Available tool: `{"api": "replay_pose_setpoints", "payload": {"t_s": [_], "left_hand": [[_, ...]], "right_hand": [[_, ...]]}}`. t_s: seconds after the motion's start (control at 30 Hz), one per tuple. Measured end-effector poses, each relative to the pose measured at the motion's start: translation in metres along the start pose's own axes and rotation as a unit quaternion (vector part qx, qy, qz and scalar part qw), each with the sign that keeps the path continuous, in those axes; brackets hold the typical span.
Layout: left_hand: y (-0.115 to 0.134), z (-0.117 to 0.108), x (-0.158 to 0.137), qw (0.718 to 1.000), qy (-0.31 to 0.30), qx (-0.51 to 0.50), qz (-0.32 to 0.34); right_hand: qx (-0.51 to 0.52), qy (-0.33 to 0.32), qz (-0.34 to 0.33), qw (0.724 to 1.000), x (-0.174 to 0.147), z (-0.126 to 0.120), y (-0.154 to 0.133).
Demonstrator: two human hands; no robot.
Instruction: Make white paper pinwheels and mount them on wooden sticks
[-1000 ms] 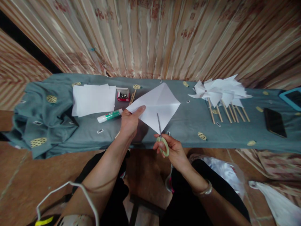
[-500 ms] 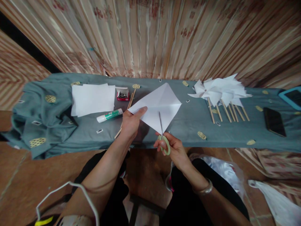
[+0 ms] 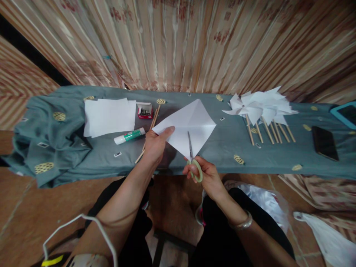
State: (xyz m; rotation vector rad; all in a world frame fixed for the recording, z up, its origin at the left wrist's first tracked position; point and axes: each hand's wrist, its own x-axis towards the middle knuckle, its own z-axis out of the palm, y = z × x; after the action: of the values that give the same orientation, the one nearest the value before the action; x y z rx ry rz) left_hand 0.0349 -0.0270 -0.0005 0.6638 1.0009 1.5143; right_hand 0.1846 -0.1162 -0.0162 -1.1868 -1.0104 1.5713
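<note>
A creased square sheet of white paper (image 3: pixel 194 120) is held up with one corner toward me. My left hand (image 3: pixel 156 144) grips its left corner, thumb on top and fingers underneath. My right hand (image 3: pixel 204 172) is closed on a pair of scissors (image 3: pixel 197 172) with pale green handles. The upper blade lies over the paper, pointing from the near corner toward the middle; the lower blade is hidden beneath the sheet. Wooden sticks (image 3: pixel 155 118) lie just past my left hand, and a glue stick (image 3: pixel 129 136) rests to its left.
A stack of white paper (image 3: pixel 109 116) lies on the left of the cloth-covered table (image 3: pixel 211 165), beside a small red box of metal pins (image 3: pixel 145 111). Several paper pinwheels (image 3: pixel 260 105) on sticks lie to the right. Farther right are a black phone (image 3: pixel 325 143) and a blue-framed device (image 3: pixel 345 114).
Very little differs. The paper's right corner and the scissors' handles have shifted slightly to the right; both hands keep their hold.
</note>
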Motion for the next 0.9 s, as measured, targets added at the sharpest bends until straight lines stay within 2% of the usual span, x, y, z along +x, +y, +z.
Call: {"api": "replay_pose_setpoints", "payload": {"t_s": [0.3,0.53,0.63,0.8,0.9], "left_hand": [[-0.002,0.000,0.000,1.000,0.007,-0.005,0.002],[-0.001,-0.003,0.007,1.000,0.015,-0.006,0.006],[0.004,-0.009,0.013,0.999,0.025,-0.010,0.024],[0.018,-0.021,0.022,0.997,0.049,-0.024,0.049],[0.024,-0.024,0.023,0.996,0.047,-0.033,0.069]], "right_hand": [[0.006,0.007,0.009,1.000,0.000,0.003,0.000],[0.020,-0.064,0.018,0.998,-0.004,-0.002,0.006],[-0.012,-0.079,0.015,0.997,-0.007,-0.008,0.005],[-0.122,-0.058,-0.032,0.990,-0.011,-0.027,-0.006],[-0.144,-0.011,-0.059,0.988,-0.008,-0.042,-0.014]]}}
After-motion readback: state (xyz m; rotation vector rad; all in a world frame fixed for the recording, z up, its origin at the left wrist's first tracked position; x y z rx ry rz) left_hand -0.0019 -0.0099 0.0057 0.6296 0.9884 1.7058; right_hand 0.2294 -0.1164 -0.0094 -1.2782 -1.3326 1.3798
